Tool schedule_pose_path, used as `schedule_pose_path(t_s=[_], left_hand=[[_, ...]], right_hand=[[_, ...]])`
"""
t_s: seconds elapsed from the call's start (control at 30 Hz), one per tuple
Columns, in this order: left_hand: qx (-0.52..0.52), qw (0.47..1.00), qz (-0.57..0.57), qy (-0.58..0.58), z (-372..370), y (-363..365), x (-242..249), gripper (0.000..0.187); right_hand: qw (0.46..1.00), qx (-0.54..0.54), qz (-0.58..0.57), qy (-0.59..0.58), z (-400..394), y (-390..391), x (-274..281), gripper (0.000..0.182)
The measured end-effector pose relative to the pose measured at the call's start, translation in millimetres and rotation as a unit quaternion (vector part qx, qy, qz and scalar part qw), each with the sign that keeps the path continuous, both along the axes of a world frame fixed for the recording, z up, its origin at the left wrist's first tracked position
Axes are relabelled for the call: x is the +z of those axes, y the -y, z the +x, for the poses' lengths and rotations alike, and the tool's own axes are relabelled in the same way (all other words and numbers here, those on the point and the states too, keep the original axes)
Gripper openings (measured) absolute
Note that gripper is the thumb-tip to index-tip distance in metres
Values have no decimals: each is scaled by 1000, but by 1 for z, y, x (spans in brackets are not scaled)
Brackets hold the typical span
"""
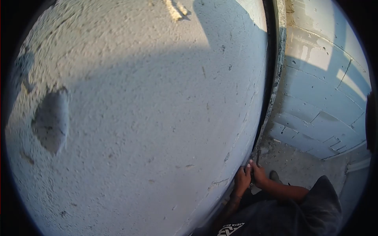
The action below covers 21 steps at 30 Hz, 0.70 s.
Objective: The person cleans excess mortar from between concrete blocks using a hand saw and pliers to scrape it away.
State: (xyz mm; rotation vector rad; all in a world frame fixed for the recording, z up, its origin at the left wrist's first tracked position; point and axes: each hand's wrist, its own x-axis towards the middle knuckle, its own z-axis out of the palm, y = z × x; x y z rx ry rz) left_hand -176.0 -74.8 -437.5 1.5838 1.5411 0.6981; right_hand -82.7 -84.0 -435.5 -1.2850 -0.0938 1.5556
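My left hand (pixel 243 180) is closed close to the edge of a pale, rough wall (pixel 157 118), thumb pointing up. Right beside it, my right hand (pixel 259 175) is closed too, its fingers curled toward the left one. Both are at the lower end of a long dark strip (pixel 271 59) that runs down the wall's edge. Something small and dark shows between the hands, but its kind cannot be made out. The fingers hide most of it.
To the right stands a grey block wall (pixel 319 90) with visible joints and patches of sunlight. Below it lies a concrete floor (pixel 291 161) with scattered debris. A shoe (pixel 275 177) shows behind my right forearm. The pale wall has a hollow (pixel 50 122) at left.
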Motion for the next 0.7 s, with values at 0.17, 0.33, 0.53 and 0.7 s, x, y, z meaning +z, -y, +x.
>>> schedule_pose_path(t_s=[0.17,0.33,0.53,0.7], left_hand=[[-12,996,-89,-2,-19,28,7,40],[-10,988,-62,143,-10,15,15,43],[67,915,-209,337,3,7,18,43],[-54,992,-94,58,-9,1,16,43]], right_hand=[[996,-87,31,13,5,-34,2,35],[992,-126,10,0,16,-58,21,39],[991,-107,7,83,18,-57,3,44],[990,-1,-44,-131,19,-42,16,47]])
